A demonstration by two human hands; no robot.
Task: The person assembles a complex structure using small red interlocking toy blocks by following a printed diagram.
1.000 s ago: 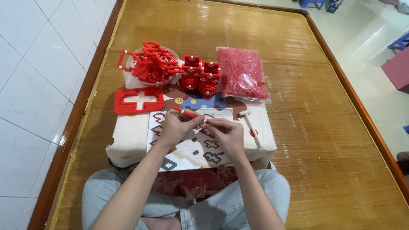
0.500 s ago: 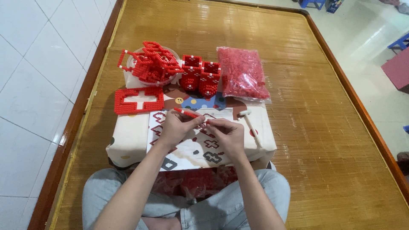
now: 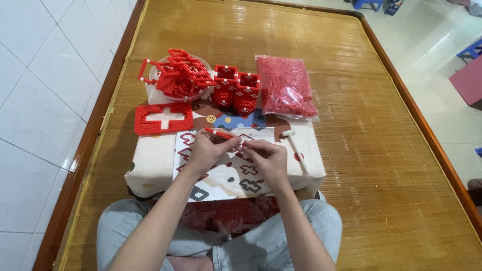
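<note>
Over the near edge of the low cloth-covered table (image 3: 150, 165), the left hand (image 3: 208, 150) pinches a short red-and-white strip of small plastic bricks (image 3: 219, 133); the right hand (image 3: 266, 158) has its fingertips closed at the strip's right end. Pressing squarely would seat pieces cleanly.

You're sitting on a bamboo mat (image 3: 351, 100) in a dark wooden frame (image 3: 80, 165). Directly on it: a low cloth-covered table (image 3: 150, 165) at 6 o'clock from mat centre, against your knees. At 12 o'clock on its top lies a bag of red bricks (image 3: 286, 88).
</note>
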